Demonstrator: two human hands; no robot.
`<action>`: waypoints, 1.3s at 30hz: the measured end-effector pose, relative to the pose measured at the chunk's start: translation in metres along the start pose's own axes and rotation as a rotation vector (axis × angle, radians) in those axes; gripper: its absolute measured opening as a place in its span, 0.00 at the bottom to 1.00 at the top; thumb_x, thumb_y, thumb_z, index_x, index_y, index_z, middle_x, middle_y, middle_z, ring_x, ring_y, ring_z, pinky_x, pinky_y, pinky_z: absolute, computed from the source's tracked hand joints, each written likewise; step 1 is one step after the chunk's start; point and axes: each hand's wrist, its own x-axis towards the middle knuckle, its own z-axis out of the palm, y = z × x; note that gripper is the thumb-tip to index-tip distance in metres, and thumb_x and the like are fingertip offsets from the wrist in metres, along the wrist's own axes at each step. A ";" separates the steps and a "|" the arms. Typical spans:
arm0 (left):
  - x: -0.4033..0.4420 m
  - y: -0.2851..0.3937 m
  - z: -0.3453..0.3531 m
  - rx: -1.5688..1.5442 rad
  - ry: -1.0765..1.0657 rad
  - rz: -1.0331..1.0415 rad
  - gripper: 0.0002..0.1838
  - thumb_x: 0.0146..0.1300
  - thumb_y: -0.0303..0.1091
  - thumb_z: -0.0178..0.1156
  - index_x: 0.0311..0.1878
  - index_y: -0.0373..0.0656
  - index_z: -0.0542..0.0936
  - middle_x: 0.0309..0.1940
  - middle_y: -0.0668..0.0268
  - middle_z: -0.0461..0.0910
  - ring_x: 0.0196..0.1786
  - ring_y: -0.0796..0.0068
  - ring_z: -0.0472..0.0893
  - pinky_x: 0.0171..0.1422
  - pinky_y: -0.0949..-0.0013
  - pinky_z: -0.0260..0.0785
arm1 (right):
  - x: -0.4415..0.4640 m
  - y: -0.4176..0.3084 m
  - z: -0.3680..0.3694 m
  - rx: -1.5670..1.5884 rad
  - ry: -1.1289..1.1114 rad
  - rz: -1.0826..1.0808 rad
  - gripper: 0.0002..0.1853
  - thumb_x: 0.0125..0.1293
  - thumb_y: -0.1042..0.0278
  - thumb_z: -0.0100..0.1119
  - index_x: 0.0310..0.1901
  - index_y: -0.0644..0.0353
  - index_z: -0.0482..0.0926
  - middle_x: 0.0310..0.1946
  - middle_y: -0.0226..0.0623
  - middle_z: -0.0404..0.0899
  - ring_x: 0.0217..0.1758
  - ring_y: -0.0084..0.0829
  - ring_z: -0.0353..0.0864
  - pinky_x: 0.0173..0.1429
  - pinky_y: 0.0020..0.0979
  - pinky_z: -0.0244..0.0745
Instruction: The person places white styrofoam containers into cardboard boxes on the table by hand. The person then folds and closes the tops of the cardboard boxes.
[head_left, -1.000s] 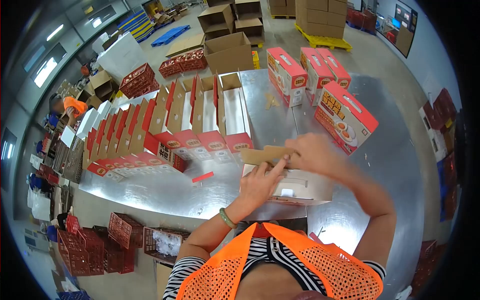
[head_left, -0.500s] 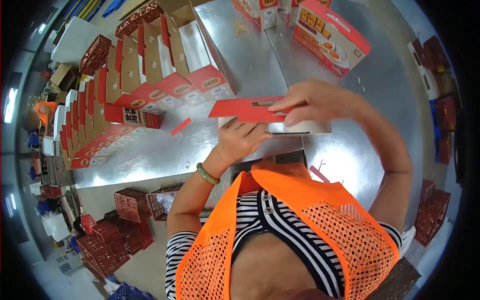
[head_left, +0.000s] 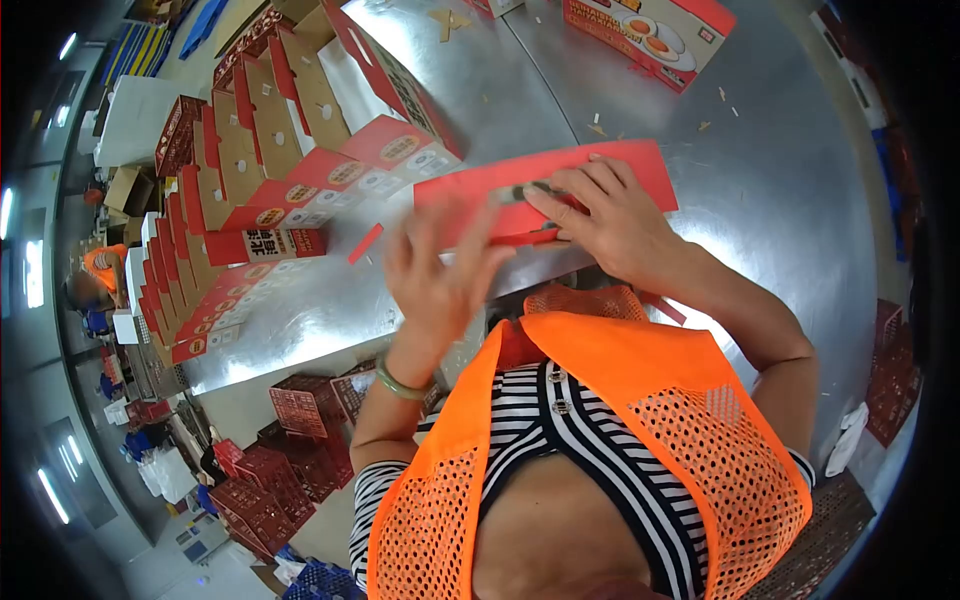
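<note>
- Head view, step in hand: judge as working the top panel of the red box (head_left: 500, 178) around the dark handle slot (head_left: 518, 193), with both hands brought to the panel.
- Head view, next move: judge as calling for even pressure from the right and accurate placing of the left fingers near the slot. Avoid creasing the panel or straining the slot edge.
- Head view, box position: locate over the metal surface (head_left: 500, 100), just ahead of the orange vest (head_left: 600, 340), with the red panel facing up and slanting slightly across the view. Cannot see the underside.
- Head view, right grip (head_left: 617, 226): locate on the right half of the panel, touching, with fingers bent over it and thumb near the slot. Cannot tell whether clamped or merely resting.
- Head view, left grip (head_left: 432, 285): locate at the left end of the panel, blurred, with fingers spread apart and nothing visibly held. Cannot tell whether touching; note only the overlap of fingertips and panel.
- Head view, surroundings: note the row of open boxes (head_left: 285, 195) at left, the loose red strip (head_left: 366, 243) near the left grip, and the printed box (head_left: 640, 45) beyond, apart from the red box.
</note>
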 end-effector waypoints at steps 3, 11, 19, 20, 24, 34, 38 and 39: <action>0.004 -0.033 0.017 -0.077 -0.185 -0.050 0.32 0.65 0.57 0.65 0.70 0.58 0.79 0.65 0.51 0.76 0.63 0.46 0.77 0.68 0.46 0.70 | 0.001 0.003 0.000 -0.033 -0.013 -0.040 0.29 0.62 0.65 0.69 0.66 0.61 0.77 0.55 0.40 0.77 0.59 0.42 0.76 0.69 0.50 0.69; -0.008 -0.029 0.028 -0.152 -0.450 0.026 0.44 0.57 0.57 0.70 0.78 0.63 0.69 0.78 0.50 0.64 0.78 0.36 0.62 0.77 0.31 0.56 | -0.004 0.009 0.000 -0.084 -0.070 -0.095 0.29 0.64 0.63 0.63 0.67 0.62 0.76 0.61 0.39 0.76 0.62 0.42 0.74 0.74 0.50 0.64; -0.015 -0.017 0.038 0.087 -0.407 0.060 0.46 0.62 0.63 0.62 0.82 0.61 0.64 0.79 0.43 0.58 0.78 0.34 0.60 0.79 0.28 0.49 | -0.019 0.004 0.008 -0.350 -0.085 -0.140 0.37 0.57 0.59 0.69 0.71 0.57 0.74 0.71 0.35 0.71 0.69 0.38 0.71 0.78 0.52 0.59; -0.014 -0.015 0.040 0.084 -0.400 0.062 0.46 0.62 0.63 0.62 0.82 0.61 0.64 0.79 0.43 0.58 0.78 0.34 0.60 0.79 0.28 0.49 | -0.020 -0.001 0.008 -0.240 -0.031 -0.078 0.35 0.57 0.60 0.69 0.68 0.57 0.76 0.69 0.35 0.73 0.67 0.38 0.72 0.77 0.52 0.61; -0.009 -0.012 0.046 -0.159 -0.331 -0.019 0.44 0.65 0.61 0.61 0.82 0.55 0.64 0.75 0.41 0.62 0.76 0.36 0.63 0.79 0.32 0.51 | -0.027 0.010 0.025 0.191 0.453 -0.055 0.27 0.57 0.62 0.69 0.61 0.56 0.83 0.64 0.32 0.78 0.62 0.37 0.78 0.73 0.49 0.68; -0.007 -0.004 0.053 -0.049 -0.281 -0.065 0.52 0.56 0.69 0.63 0.81 0.53 0.65 0.75 0.38 0.61 0.73 0.34 0.65 0.78 0.32 0.53 | -0.011 -0.016 0.031 -0.266 0.227 0.102 0.18 0.63 0.67 0.64 0.54 0.60 0.85 0.59 0.36 0.82 0.64 0.39 0.79 0.70 0.48 0.72; -0.008 -0.003 0.055 -0.003 -0.302 -0.089 0.56 0.56 0.78 0.55 0.81 0.52 0.64 0.76 0.40 0.61 0.74 0.35 0.63 0.78 0.31 0.51 | -0.023 -0.009 0.042 -0.191 0.270 -0.086 0.19 0.62 0.66 0.66 0.55 0.63 0.85 0.61 0.37 0.82 0.65 0.38 0.79 0.72 0.49 0.72; -0.008 -0.006 0.055 -0.024 -0.304 -0.084 0.58 0.53 0.80 0.55 0.81 0.52 0.64 0.77 0.41 0.60 0.75 0.35 0.63 0.78 0.31 0.50 | -0.025 -0.009 0.045 -0.173 0.299 -0.083 0.20 0.62 0.67 0.66 0.55 0.64 0.85 0.60 0.37 0.83 0.65 0.38 0.80 0.73 0.49 0.73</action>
